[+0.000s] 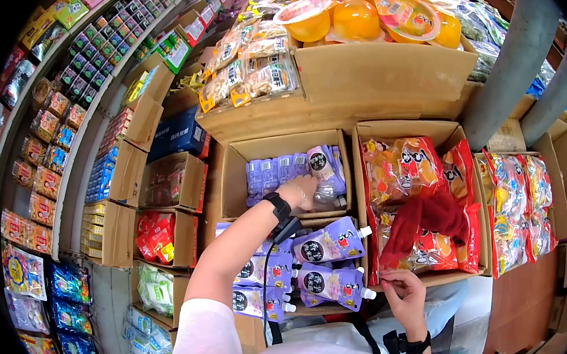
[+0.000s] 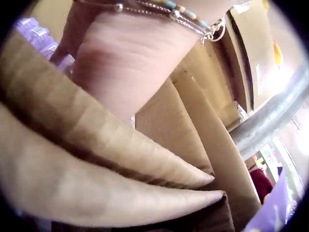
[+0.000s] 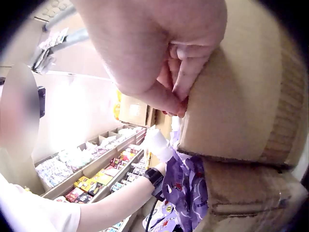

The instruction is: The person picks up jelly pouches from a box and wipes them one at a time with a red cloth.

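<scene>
My left hand reaches down into a cardboard box of purple pouches. Its fingers are hidden among the pouches, near a crumpled clear plastic bag, so I cannot tell whether they grip anything. In the left wrist view, the palm side of this hand shows above the box flaps. My right hand is at the front rim of the neighbouring box, its thumb and finger pinching the cardboard edge. Red bags and a dark red cloth lie in that box.
Spouted purple pouches are stacked in front of the left box. Orange jelly cups fill a raised carton behind. Shelves of packets run along the left; two grey poles rise at back right. Another box of bags stands right.
</scene>
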`<state>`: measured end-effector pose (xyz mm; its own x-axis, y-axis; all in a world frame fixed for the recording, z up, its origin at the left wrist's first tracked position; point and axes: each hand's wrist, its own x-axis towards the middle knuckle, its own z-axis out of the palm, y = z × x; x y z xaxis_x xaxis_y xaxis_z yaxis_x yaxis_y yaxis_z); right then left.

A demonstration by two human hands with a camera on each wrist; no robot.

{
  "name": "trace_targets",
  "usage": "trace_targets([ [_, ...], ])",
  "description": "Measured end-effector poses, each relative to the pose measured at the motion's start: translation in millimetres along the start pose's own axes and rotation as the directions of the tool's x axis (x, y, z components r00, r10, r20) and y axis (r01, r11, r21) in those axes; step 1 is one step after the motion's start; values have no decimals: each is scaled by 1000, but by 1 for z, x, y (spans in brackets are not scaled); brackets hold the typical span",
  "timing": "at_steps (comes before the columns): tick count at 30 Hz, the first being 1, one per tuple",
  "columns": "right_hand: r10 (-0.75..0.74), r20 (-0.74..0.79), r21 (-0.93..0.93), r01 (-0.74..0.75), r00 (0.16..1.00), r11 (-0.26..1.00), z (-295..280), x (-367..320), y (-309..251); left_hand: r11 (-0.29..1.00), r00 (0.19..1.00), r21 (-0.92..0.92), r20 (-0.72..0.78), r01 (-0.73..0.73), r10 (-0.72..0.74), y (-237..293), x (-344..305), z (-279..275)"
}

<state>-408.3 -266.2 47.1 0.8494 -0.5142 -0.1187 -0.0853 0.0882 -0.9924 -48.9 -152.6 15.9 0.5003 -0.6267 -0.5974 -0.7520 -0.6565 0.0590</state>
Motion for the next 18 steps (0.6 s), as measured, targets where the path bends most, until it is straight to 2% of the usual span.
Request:
trace_targets([
  [2, 23, 14, -5, -23, 1000, 1000, -1, 0, -1, 998, 997, 13, -50, -55, 56, -6, 6, 6],
  [5, 16, 13, -7, -15, 1000, 1000, -1, -1, -3, 998, 990, -54, 139, -19, 26, -6, 21, 13],
  [8, -24, -36, -2, 24, 999, 1000, 2, -1, -2, 994, 997, -100, 55, -52, 57, -15, 27, 23],
  [14, -66, -51, -25, 65, 997, 998, 3, -1, 1, 985, 989, -121, 60, -125, 133, -10, -8, -19],
  [15, -69, -50, -23, 68, 996, 997, 3, -1, 1, 987, 991, -87, 1, -136, 137, -10, -17, -27],
  [18, -89, -44, -35, 87, 995, 996, 2, -2, 3, 945, 965, -230, -174, -232, 194, -16, -46, -42],
])
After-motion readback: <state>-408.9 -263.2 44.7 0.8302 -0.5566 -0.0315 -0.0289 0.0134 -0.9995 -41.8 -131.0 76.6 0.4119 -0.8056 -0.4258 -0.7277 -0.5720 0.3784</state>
